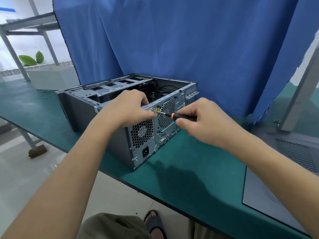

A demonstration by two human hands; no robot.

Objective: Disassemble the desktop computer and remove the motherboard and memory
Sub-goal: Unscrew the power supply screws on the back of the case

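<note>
Both arms bare, extended forward, converging. Left grip (129, 107): fingers curled over the top rear edge of the grey metal computer case (86, 116), thumb below them. Right grip (203, 119): thumb and fingers pinch the handle of the black, orange-collared screwdriver (172, 116), back of hand up.

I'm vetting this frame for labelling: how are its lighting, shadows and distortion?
Head view: soft, even light; a faint shadow lies on the green table mat near the open grey metal computer case; the wide-angle lens tilts the grey metal frame post at right.
</note>
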